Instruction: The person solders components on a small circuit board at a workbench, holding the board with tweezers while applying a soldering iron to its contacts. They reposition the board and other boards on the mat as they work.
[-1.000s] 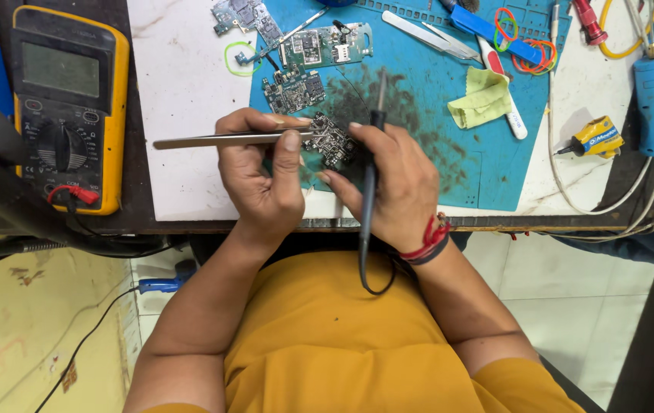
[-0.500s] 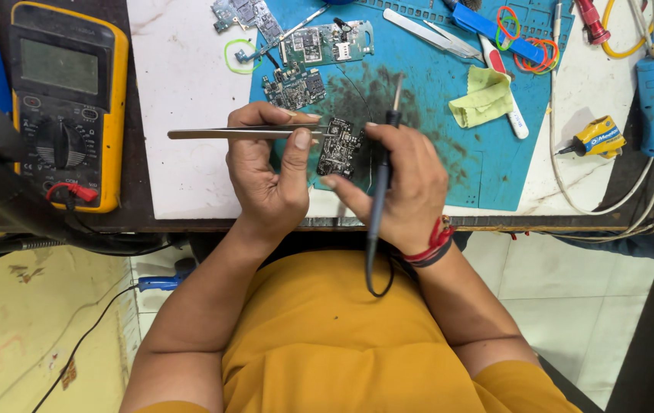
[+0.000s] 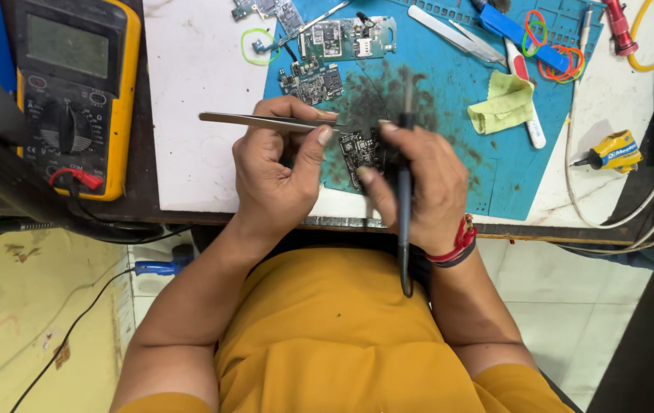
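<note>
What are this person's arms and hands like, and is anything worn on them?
Both arms are bare from the short mustard-yellow sleeves down. The left hand wears nothing: no glove, ring or watch shows. The right hand is gloveless too, with red and black bands around its wrist.

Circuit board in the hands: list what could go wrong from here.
1. The board is pinched between the left hand and right hand at the table edge, over the lap; a slip could drop it.
2. The soldering iron lies across the right hand's fingers, so a burn seems possible.
3. The tweezers point at the board and could scratch parts.
</note>
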Available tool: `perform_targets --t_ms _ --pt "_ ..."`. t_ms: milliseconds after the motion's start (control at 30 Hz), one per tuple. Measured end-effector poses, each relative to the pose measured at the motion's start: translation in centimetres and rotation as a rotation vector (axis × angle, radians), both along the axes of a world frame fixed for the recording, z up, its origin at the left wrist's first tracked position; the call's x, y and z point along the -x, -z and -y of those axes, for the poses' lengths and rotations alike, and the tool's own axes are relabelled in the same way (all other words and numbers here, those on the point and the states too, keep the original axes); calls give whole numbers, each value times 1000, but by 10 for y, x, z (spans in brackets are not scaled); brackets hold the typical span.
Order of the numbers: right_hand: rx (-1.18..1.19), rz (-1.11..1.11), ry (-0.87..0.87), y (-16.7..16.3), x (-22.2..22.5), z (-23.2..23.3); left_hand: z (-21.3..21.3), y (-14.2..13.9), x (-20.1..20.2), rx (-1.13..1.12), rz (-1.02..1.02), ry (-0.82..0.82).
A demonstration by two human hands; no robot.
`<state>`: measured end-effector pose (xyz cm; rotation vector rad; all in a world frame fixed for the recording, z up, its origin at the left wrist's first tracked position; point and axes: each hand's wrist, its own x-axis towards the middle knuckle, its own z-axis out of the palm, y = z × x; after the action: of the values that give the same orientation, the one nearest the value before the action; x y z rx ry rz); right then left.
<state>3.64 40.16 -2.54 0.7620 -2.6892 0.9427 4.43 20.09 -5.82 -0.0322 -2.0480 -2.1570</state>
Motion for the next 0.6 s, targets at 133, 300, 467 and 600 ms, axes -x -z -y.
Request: perform_targets --t_ms 133,300,467,600 --pt "218 128 132 12 -9 0 -2 -7 -3 148 20 -23" --pt "191 23 135 16 -11 -3 -5 -8 -2 263 -9 -19" --pt "230 -1 113 14 -14 -4 -5 -8 0 341 -73 -18" --pt "287 3 134 18 -17 0 -5 -7 2 374 -102 -1"
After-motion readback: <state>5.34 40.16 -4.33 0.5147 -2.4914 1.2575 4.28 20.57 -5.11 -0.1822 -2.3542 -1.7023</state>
